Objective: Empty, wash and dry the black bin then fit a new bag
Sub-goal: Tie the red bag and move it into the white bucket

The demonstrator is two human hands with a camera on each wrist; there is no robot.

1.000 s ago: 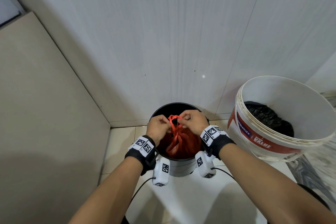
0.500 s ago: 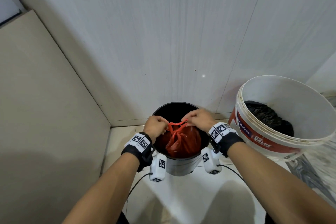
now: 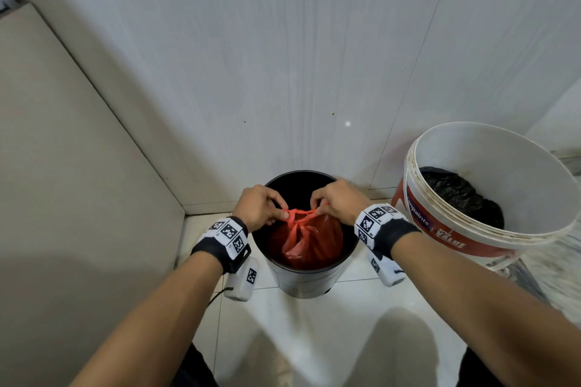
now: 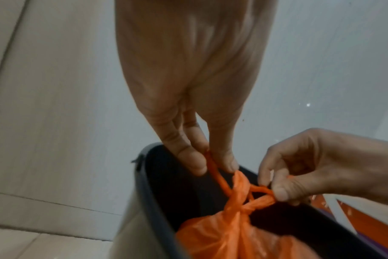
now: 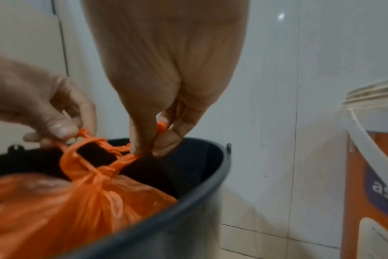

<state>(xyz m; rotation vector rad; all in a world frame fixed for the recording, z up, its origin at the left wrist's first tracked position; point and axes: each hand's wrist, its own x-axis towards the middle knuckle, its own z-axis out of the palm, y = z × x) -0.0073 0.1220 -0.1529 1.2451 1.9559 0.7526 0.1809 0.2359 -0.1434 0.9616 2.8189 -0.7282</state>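
— Where's the bin?

— Low centre of my head view: the round black plastic bin (image 3: 309,276), with the tied orange plastic bag (image 3: 309,243) inside.

— Your hands?

— My left hand (image 3: 259,207) and right hand (image 3: 338,201) each pinch a twisted bag handle (image 4: 217,177) between curled fingertips, above the rim.

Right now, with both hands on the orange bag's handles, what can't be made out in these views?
- Orange bag contents: every view, opaque plastic hides them.
- Black bin bottom: head view, bag fills it.
- White bucket: label cut by right edge in right wrist view; whatever lies under the black plastic is hidden in head view.
- Left hand and right hand fingertips: head view, too small.
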